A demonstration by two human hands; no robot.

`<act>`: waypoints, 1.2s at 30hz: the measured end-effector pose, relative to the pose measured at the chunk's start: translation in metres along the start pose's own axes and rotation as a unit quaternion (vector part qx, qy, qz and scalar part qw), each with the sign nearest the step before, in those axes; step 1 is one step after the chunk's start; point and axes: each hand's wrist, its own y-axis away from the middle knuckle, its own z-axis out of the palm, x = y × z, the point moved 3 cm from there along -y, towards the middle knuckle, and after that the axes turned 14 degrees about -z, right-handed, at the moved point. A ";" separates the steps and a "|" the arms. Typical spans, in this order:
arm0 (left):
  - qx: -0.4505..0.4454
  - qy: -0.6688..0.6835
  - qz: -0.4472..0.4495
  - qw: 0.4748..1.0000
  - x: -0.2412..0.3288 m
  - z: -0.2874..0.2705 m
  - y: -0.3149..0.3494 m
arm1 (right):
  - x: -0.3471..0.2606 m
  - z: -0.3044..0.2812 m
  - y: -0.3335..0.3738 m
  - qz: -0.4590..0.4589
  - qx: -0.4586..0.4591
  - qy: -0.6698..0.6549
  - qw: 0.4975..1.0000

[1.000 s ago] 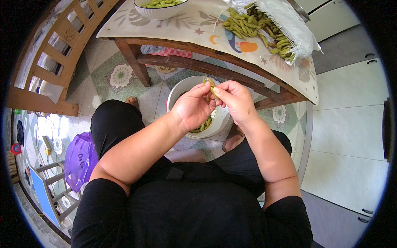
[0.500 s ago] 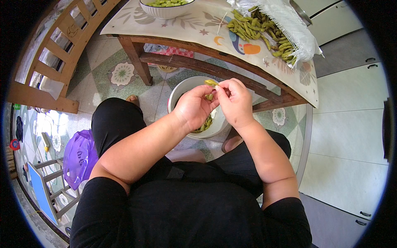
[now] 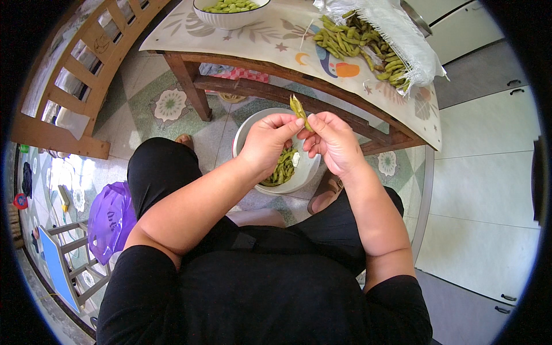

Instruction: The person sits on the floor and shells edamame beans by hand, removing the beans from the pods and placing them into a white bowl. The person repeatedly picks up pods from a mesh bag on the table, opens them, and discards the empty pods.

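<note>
Pod (image 3: pixel 298 109), split at tip, pinched tip-up roughly above bucket (image 3: pixel 309 167): left hand (image 3: pixel 266 140) grips it thumb-to-finger, right hand (image 3: pixel 337 144) pinches lower end too. Two-handed probably for steadiness; bucket underneath probably catches bits. Pods (image 3: pixel 280 172) inside bucket partly blocked by hands, white scrap (image 3: pixel 296 159) there, no clue what. Bowl (image 3: pixel 231 20) beyond bucket on worktop (image 3: pixel 259 41), top cut off.

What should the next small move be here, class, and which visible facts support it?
Probably spread the pod a little wider: its upper end looks split, while the left fingers and right fingers hold it lower down. The bowl has loose green beans; whether this pod contains any, I cannot tell.
</note>
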 end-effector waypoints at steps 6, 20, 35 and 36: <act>-0.028 -0.019 0.012 0.999 0.004 0.004 0.001 | 0.001 -0.002 0.001 0.043 -0.076 -0.006 0.996; -0.042 0.002 -0.016 0.999 0.010 0.002 0.009 | -0.006 0.012 0.007 0.006 -0.124 0.111 0.986; -0.078 0.058 -0.114 0.989 0.009 0.000 0.006 | 0.001 0.005 0.002 -0.011 -0.178 0.161 0.971; -0.075 0.069 -0.130 0.986 0.009 0.002 0.006 | 0.002 0.004 0.001 -0.019 -0.178 0.185 0.966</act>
